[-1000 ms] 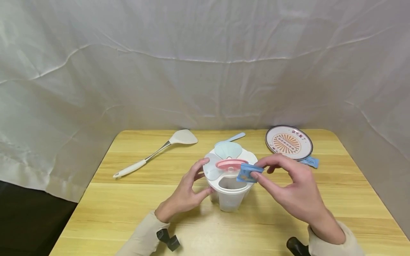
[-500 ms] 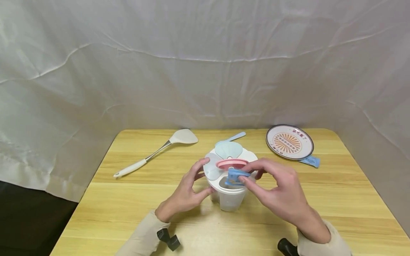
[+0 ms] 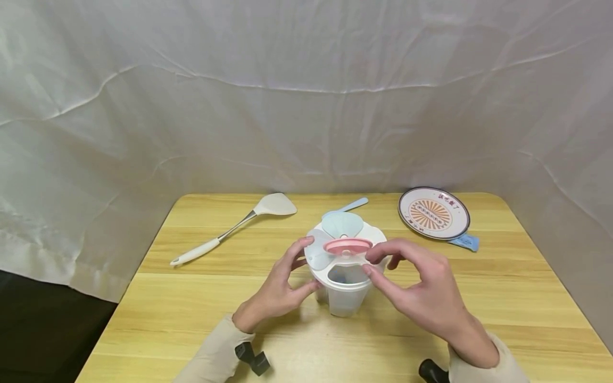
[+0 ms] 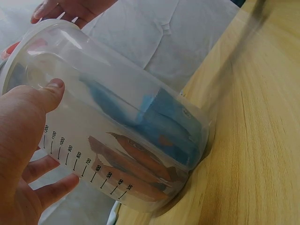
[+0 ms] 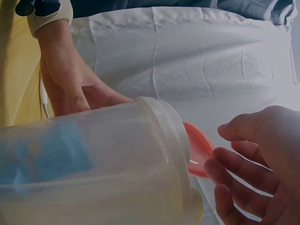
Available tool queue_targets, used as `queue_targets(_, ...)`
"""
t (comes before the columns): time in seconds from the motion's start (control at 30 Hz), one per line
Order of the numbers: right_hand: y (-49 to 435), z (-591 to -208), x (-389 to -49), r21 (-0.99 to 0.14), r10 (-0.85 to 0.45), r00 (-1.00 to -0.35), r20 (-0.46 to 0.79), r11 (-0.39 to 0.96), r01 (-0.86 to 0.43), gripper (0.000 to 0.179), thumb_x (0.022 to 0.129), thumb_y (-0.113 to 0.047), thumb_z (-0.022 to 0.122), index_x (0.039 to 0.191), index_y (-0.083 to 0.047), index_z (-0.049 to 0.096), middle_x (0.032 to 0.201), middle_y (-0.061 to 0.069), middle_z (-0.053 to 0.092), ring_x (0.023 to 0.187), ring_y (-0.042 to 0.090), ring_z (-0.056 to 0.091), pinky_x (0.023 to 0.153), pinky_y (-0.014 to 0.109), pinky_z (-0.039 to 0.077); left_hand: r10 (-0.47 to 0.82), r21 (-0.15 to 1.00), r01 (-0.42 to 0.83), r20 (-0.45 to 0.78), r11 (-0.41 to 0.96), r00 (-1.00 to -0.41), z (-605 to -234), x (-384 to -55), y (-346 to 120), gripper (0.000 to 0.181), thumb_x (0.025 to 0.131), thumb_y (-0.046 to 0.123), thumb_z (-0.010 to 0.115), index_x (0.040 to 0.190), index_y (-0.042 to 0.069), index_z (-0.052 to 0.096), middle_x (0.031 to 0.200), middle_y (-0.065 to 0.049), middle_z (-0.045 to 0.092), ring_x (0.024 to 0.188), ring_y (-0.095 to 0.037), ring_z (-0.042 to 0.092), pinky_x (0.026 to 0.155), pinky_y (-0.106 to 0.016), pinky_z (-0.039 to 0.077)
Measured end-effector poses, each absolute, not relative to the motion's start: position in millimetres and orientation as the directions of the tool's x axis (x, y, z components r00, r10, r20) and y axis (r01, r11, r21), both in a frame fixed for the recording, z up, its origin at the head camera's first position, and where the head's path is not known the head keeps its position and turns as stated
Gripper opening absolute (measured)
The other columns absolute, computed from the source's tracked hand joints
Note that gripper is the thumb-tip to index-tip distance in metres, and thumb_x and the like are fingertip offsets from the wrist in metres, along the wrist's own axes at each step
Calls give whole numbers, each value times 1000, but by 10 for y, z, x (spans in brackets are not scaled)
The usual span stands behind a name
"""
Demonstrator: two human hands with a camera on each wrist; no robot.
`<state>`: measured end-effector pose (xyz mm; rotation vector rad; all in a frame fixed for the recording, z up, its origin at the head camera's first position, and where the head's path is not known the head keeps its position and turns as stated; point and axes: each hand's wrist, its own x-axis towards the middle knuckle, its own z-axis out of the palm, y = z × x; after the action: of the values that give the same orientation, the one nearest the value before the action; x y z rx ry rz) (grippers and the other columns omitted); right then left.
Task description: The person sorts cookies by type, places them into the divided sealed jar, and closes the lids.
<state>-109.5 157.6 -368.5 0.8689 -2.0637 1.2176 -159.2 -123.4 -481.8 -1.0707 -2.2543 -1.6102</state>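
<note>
A clear plastic storage canister (image 4: 131, 117) with a white lid stands on the wooden table. My left hand (image 3: 278, 290) grips its left side, thumb low on the wall and fingers at the lid's rim. The pink flap (image 3: 347, 246) is tilted up, leaving an opening at the front of the lid. Blue packets (image 4: 164, 122) lie in one compartment, with brown-orange packets (image 4: 140, 159) beside them, behind measuring marks. Just right of the opening hovers my right hand (image 3: 426, 287), thumb and forefinger parted and nothing between them.
Behind the canister lies a light blue utensil handle (image 3: 354, 204). A white-handled spatula (image 3: 230, 230) rests at the left. At the back right, a patterned plate (image 3: 433, 213) partly covers another blue packet (image 3: 466, 242). Grey cloth (image 3: 306, 127) hangs behind the table.
My right hand moved left over the opening with a blue packet and let it go; the packet dropped into the canister. My left hand has stayed on the canister.
</note>
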Motion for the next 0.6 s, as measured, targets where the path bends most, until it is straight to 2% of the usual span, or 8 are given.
queue_targets(0.23, 1650, -3730, -1119, -498, -212, -602, 770, 391, -774, 39, 71, 12, 87, 101, -12, 80, 92, -1, 80, 83, 4, 68, 75, 14, 55, 453, 748, 645, 527, 154, -719, -4819, -1595, -1231, 88, 87, -7, 86, 160, 4, 37, 165, -26, 47, 145, -43, 58, 119, -46, 59)
queue_targets(0.6, 1981, -3793, -1226, -528, -101, -640, 762, 476, -704, 35, 72, 18, 83, 97, -6, 80, 88, 3, 79, 85, -4, 67, 76, 7, 54, 450, 757, 635, 518, 156, -727, -4822, -1590, -1231, 87, 88, -7, 85, 160, 4, 37, 166, -26, 46, 146, -42, 57, 119, -45, 59)
